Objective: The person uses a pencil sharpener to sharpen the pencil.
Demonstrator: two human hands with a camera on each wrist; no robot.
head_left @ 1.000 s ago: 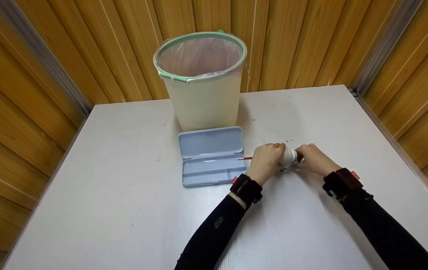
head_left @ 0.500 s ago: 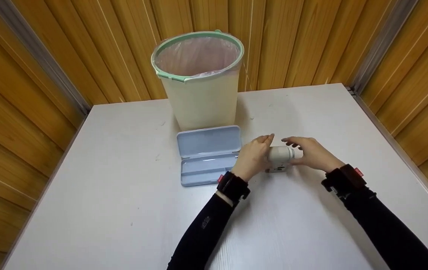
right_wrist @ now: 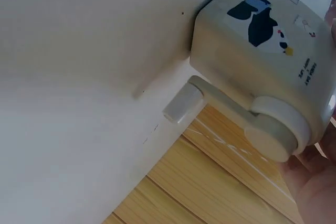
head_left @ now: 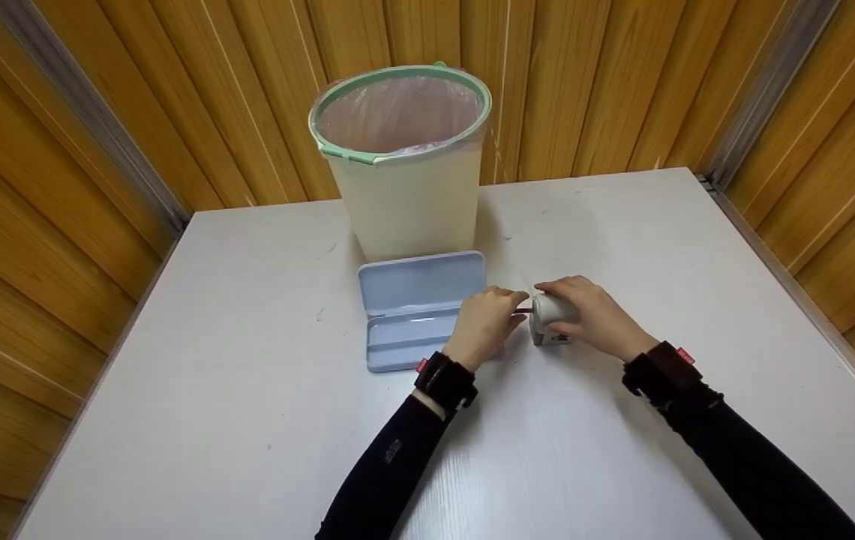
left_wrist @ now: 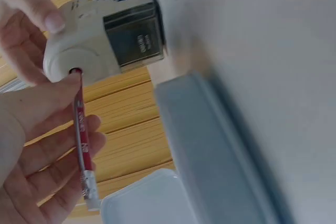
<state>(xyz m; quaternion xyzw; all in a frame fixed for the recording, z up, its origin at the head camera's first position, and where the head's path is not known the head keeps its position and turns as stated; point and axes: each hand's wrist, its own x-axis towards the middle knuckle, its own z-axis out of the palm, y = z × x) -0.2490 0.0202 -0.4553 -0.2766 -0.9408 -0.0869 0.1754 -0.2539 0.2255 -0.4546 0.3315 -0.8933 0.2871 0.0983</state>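
A white hand-crank pencil sharpener [head_left: 549, 331] stands on the table, with printed figures on its side and a dark clear drawer [left_wrist: 136, 40] at its front. My right hand [head_left: 589, 313] grips its upper body from the right. The red pencil [left_wrist: 82, 135] has its front end in the sharpener's hole; its tip is hidden inside. My left hand [head_left: 481, 321] pinches the pencil close to the hole, between thumb and fingers. On the sharpener's other end the crank handle [right_wrist: 223, 100] hangs untouched in the right wrist view.
A light blue pencil case [head_left: 421, 286] lies with its lid up, left of the sharpener and partly behind my left hand. Behind it stands a tall cream bin [head_left: 412, 202] with a green rim and a plastic liner. Wood-patterned walls [head_left: 585, 90] enclose the white table [head_left: 247, 337].
My left hand has gone from the sharpener's body leftward to the pencil. My right hand has left the crank end and moved left onto the sharpener's body.
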